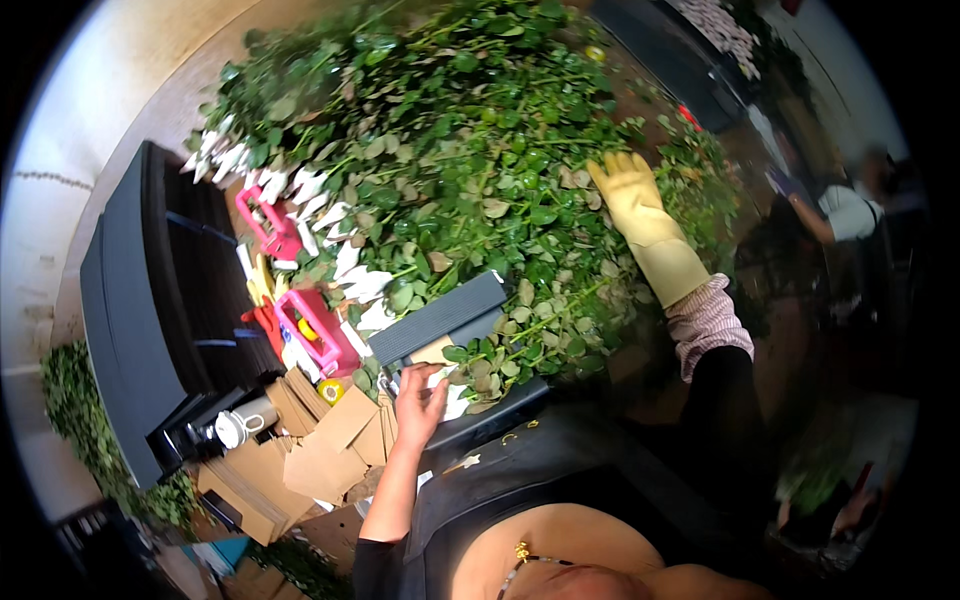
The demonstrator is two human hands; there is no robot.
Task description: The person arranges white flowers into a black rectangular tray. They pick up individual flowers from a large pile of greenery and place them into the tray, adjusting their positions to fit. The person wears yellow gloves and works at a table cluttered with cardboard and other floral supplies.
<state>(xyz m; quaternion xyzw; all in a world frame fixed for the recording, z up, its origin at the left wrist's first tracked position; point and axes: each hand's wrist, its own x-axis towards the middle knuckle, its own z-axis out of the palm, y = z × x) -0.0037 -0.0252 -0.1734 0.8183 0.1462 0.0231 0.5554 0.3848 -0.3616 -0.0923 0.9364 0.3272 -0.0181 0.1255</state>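
My left hand [418, 408] is bare, low and just left of the middle. Its fingers are bent by a white wrap [456, 404] at the end of a leafy stem [487, 372]. I can't tell if they hold it tight. Just above is a gray ribbed bar [437, 317], tilted up to the right.

My right hand [628, 190] wears a yellow glove, up right of the middle. Its fingers are stretched out over the edge of the big green pile [470, 150], and it looks let go. The pile fills the top middle, with white tips along its left side.

At the left I see two pink baskets [341, 352], cardboard [325, 458] and a cup [242, 424]. Another person [850, 212] is at the far right.
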